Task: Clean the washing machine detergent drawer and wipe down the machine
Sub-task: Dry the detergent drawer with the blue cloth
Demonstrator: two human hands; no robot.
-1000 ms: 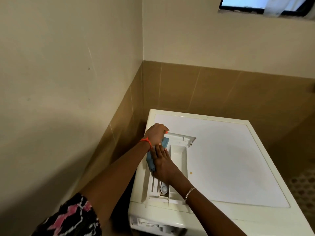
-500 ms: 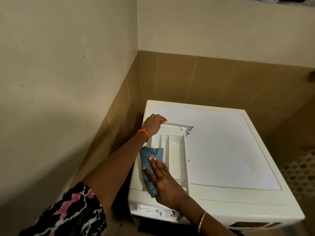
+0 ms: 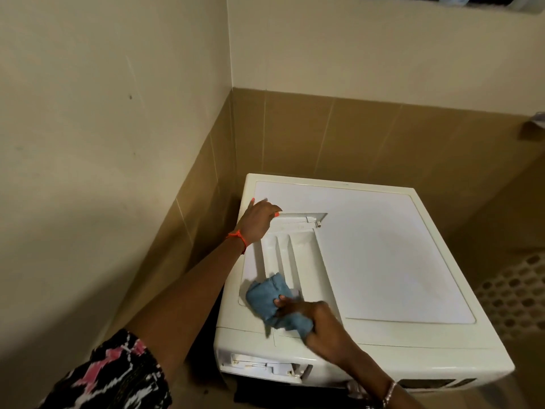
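Detergent drawer (image 3: 290, 255) lies on top of the washing machine (image 3: 398, 261), left side. Left hand (image 3: 258, 221) clasps the drawer's far end. Right hand (image 3: 317, 318) clutches a bunched blue cloth (image 3: 264, 299) at its near end, by the machine's front edge. Risk: a hard swipe could shove the drawer off the machine's front. No legible brand or lettering.

I am looking at a dim, warm-coloured picture. Soft light is falling from the window (image 3: 442, 0) at the top edge onto the washing machine (image 3: 383, 261), making its top pale. The right hand (image 3: 321, 323) is blurring with motion; the tile lines (image 3: 383, 103) are bending near the edges.
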